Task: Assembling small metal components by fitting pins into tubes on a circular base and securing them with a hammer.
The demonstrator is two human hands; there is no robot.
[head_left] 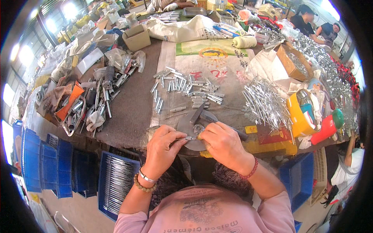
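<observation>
Over a round grey metal disc (197,145) at the table's front edge, my left hand (165,144) pinches a thin silver metal rod (188,138). From the other side, the closed fingertips of my right hand (222,140) meet the rod's end; whatever small piece they hold is mostly hidden. A hammer (198,113) lies just beyond my fingers, its dark handle passing behind my right hand. Beside its head is a small shiny clump (198,128), too small to make out. Farther out, several short silver metal tubes (206,92) lie scattered on the cloth.
A heap of thin silver rods (265,104) lies to the right, near a yellow container (297,116) and a red bottle (323,130). Tools and an orange-handled item (70,101) crowd the left. Blue crates (101,186) stand below the table edge. Co-workers (305,23) are at far right.
</observation>
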